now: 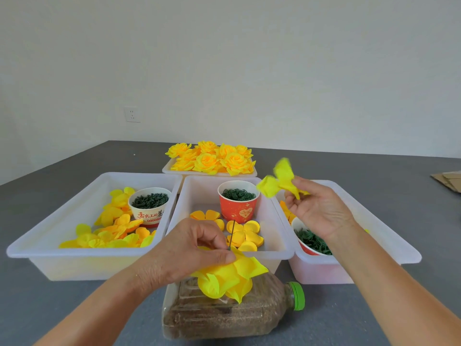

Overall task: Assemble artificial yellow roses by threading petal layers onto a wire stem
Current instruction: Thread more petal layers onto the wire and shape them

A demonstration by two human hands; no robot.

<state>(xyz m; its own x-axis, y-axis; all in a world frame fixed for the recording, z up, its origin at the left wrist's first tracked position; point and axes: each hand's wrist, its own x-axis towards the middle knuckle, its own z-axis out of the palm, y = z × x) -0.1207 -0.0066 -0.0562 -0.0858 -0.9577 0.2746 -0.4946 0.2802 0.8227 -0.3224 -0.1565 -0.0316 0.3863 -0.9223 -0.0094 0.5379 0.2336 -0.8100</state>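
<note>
Petal layers for one rose, head view: a stack of bright yellow petal layers [228, 275] sits on the wire stem [231, 236], which rises upright from a sand-filled bottle [224, 318] lying on its side near the table edge — the bottle apparently serving as a weighted base so the wire stands free for threading. Left hand [189, 248], fingers curled, pinches the stacked layers at the wire with thumb and forefinger, probably to steady them and keep the wire tip exposed. Right hand [316, 208] is raised above the right tray [389, 233], pinching a loose petal piece [280, 179] in its fingertips, seemingly the next layer to go on. Supplies lie within reach: flat petals in the left tray [50, 245] and middle tray [279, 236], green fittings in a white cup [149, 206] and a red cup [238, 201] — finished roses [212, 158] are kept apart at the back.
</note>
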